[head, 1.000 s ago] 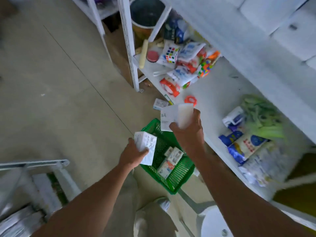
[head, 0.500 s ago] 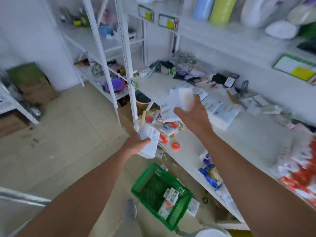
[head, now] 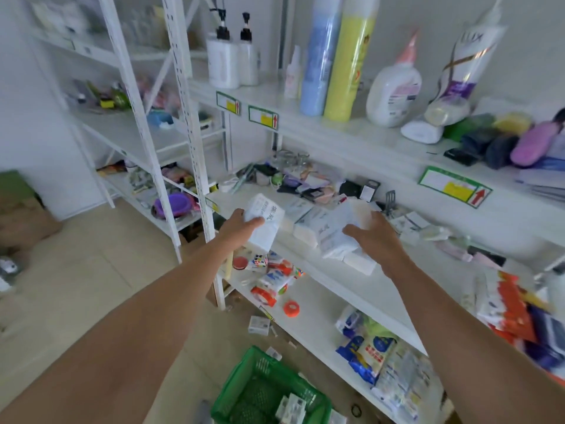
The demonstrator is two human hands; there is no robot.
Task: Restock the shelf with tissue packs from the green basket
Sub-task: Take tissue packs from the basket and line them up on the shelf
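Observation:
My left hand (head: 240, 223) grips a white tissue pack (head: 265, 218) and holds it just over the front edge of the middle shelf (head: 351, 278). My right hand (head: 374, 237) rests on a second white tissue pack (head: 336, 231), pressing it down onto the pile of packs lying on that shelf. The green basket (head: 260, 390) stands on the floor below, between my arms, with a few small packs (head: 292, 407) left in its near corner.
The middle shelf's back holds small dark items and jars. Bottles and rolls stand on the top shelf (head: 305, 117). The lower shelf carries toys, tape rolls and blue bags. A white upright post (head: 195, 166) stands left of my left hand. A small box (head: 258, 325) lies on the floor.
Both hands rose from above the basket to the middle shelf. The right hand has lowered its pack onto the pile; the left hand has carried its pack up to the shelf edge.

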